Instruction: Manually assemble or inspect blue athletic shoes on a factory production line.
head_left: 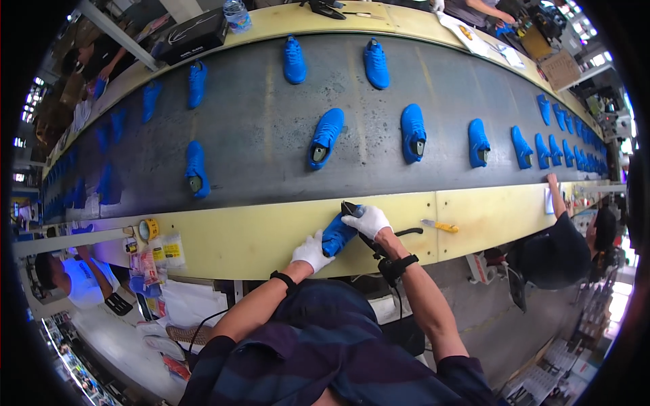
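A blue shoe upper (337, 233) lies on the yellow work ledge (257, 237) in front of me. My left hand (311, 251), in a white glove, grips its near end. In a white glove too, my right hand (366, 220) rests over its far end and holds a black tool (352, 208) against it. A black handle (406, 232) sticks out to the right behind that hand. Both wrists wear black straps.
A dark conveyor belt (271, 128) carries several blue shoes beyond the ledge. A yellow-handled knife (440, 226) lies to the right, a tape roll (147, 229) and bags to the left. Other people work at the right, left and far side.
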Demonstrator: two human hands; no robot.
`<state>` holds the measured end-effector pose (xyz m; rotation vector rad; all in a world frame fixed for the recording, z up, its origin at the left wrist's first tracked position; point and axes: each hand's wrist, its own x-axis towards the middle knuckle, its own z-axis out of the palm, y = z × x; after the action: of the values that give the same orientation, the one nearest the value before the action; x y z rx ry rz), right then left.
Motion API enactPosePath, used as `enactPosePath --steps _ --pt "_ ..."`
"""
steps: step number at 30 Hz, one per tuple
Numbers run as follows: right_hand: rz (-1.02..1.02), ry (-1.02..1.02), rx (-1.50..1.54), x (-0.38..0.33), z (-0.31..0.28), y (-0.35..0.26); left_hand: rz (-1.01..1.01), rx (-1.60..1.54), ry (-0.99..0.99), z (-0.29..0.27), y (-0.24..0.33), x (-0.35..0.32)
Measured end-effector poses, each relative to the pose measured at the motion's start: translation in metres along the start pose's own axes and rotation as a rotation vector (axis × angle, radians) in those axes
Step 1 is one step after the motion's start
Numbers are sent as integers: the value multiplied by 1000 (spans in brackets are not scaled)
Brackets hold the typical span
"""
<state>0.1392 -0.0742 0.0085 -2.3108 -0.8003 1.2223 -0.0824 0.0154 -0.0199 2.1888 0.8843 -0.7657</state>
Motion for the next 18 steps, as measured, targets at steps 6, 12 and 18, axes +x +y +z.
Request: enactPosePath --steps 6,12,18 --pt "-11 198 203 -38 3 37 47 3 26 -4 5 -1" --pt "80 349 428 -96 -10 31 32 -756 -369 17 -31 28" --pt "-85 312 203 -71 45 25 124 -728 -330 16 -19 38"
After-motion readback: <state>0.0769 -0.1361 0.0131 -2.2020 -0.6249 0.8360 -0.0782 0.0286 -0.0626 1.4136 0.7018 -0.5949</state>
